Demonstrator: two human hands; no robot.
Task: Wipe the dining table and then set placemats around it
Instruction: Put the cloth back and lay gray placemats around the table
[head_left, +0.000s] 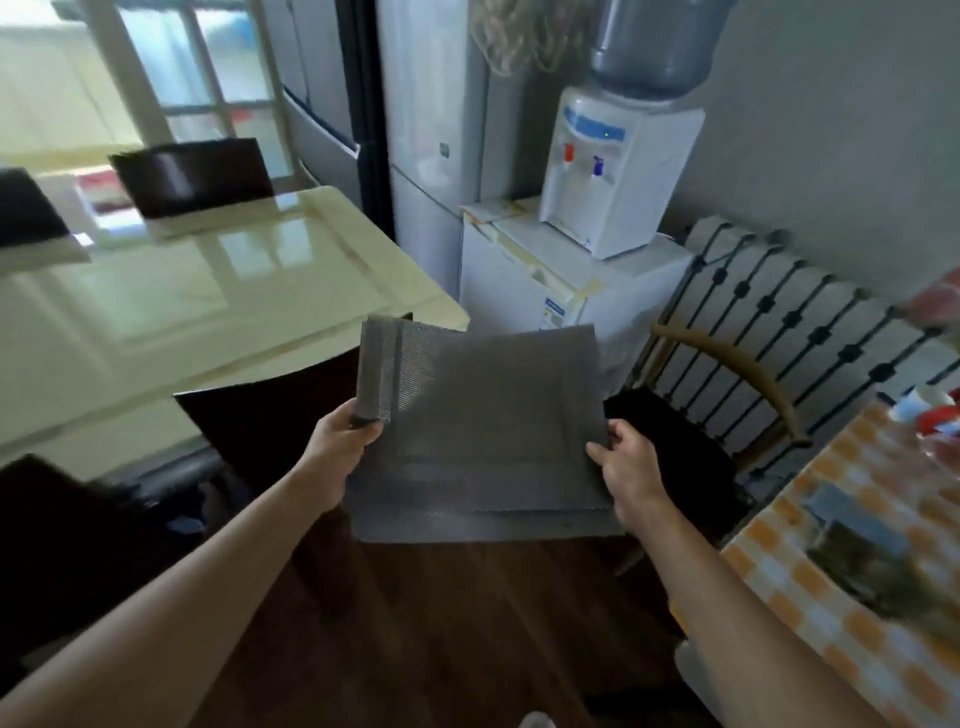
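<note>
Bare forearms were seen reaching forward from the lower corners, above a dark wooden floor (441, 623). Between them a stack of grey woven placemats (483, 431) was held in the air, just off the near corner of the dining table (208, 291) and not resting on it. The stack's left edge was gripped by the left hand (340, 441), fingers wrapped round it, where the top mat was curled up into a fold. The right edge was pinched by the right hand (623, 462).

To the right, a second table under an orange checked cloth (831, 597) was seen. A pale cup-like vessel (919, 405) stood at its far end, too blurred for any contents to be told.

Behind the mats, a wooden chair (727, 364) with a curved back and a black seat was placed against a radiator (810, 322). A dark chair (249, 415) was tucked in at the dining table's near side, and the glossy cream tabletop was lit with window reflections. Another dark chair back (192, 174) was seen at the far side.

Farther off, a white water dispenser (618, 171) with red and blue taps was set on a low white cabinet (545, 280). A grey-blue bottle (654, 47) was seated upside down in its top; whether water was inside could not be told. A tall refrigerator (431, 130) stood beside it.
</note>
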